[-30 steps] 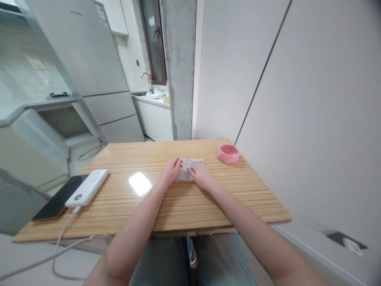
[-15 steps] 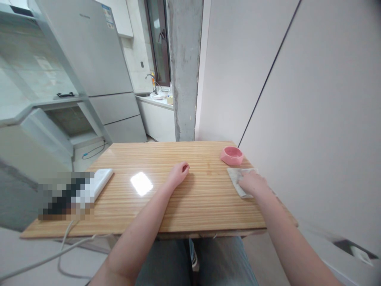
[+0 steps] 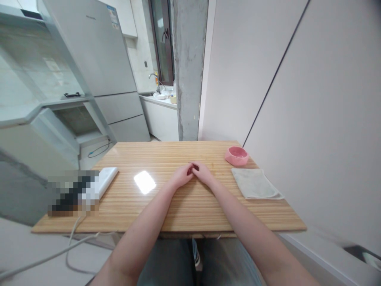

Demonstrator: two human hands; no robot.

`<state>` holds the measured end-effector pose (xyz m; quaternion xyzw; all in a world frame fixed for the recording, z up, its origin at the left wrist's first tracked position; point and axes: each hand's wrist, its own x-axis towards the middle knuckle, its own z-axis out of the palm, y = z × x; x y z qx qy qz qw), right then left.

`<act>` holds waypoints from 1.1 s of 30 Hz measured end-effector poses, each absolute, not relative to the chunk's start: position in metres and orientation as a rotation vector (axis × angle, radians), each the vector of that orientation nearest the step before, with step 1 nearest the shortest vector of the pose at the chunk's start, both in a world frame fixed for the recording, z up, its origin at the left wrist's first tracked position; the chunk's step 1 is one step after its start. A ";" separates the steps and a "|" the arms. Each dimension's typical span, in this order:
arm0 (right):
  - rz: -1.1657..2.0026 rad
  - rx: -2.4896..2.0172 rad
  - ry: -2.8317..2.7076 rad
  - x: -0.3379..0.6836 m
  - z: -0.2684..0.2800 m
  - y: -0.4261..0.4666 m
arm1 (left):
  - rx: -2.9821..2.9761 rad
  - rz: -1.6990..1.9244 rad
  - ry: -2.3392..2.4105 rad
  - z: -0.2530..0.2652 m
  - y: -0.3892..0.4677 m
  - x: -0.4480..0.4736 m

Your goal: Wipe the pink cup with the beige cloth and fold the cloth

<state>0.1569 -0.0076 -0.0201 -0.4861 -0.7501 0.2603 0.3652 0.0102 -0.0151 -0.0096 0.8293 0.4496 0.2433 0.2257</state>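
Observation:
My left hand [image 3: 183, 176] and my right hand [image 3: 202, 173] meet at their fingertips over the middle of the wood-grain table [image 3: 143, 216]. Both are loosely closed with the fingers curled inward, and I see no object in either one. The inner sides of the fingers are partly hidden. A folded grey cloth [image 3: 254, 184] lies flat on the table to the right, apart from my right hand. Behind the cloth stands a pink, faceted bowl [image 3: 237, 156], near the table's right edge.
At the table's left lies a white power strip [image 3: 108, 174] beside a blurred-out item, with a pale cable [image 3: 73, 232] running off the front edge. A wall [image 3: 297, 131] borders the right side. Beyond the table are a fridge [image 3: 89, 47] and a sink counter [image 3: 160, 115].
My right hand has left the grey cloth and moved left to meet my left hand. The cloth stays on the table, now fully visible. The view has shifted slightly.

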 end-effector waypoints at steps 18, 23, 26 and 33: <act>-0.226 -1.907 -1.403 0.238 -0.002 -0.009 | 2.233 0.631 1.336 -0.007 -0.020 0.010; -0.172 -2.082 -1.252 0.279 -0.014 -0.010 | 2.245 0.591 1.330 -0.002 -0.023 0.009; -0.142 -2.006 -1.285 0.282 -0.018 -0.007 | 2.239 0.590 1.309 -0.002 -0.023 0.010; 0.071 -1.406 -1.700 0.232 -0.009 -0.002 | 2.377 0.962 1.320 -0.001 -0.023 0.012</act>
